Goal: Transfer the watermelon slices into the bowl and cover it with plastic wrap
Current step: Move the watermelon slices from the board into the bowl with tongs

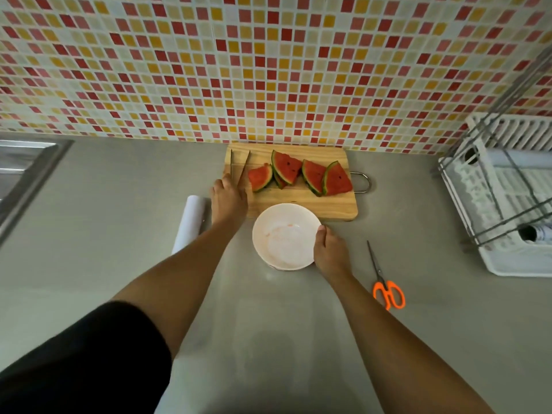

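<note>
While the left hand [228, 198] clamps the tongs [240, 167] at the cutting board's [301, 204] left edge, their long axis pointing away toward the wall, the watermelon slices [298, 174] lie just to its right. Nearer the bench's front edge, the right hand [330, 249] grips the empty white bowl's [283, 237] right rim.

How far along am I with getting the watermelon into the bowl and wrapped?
Barely started. The red watermelon slices all sit on the wooden cutting board, and the white round bowl holds only faint pink smears. In hand: your left hand is on the metal tongs, and your right hand steadies the bowl's rim. Left: move every slice, then cover with the white plastic wrap roll.
</note>
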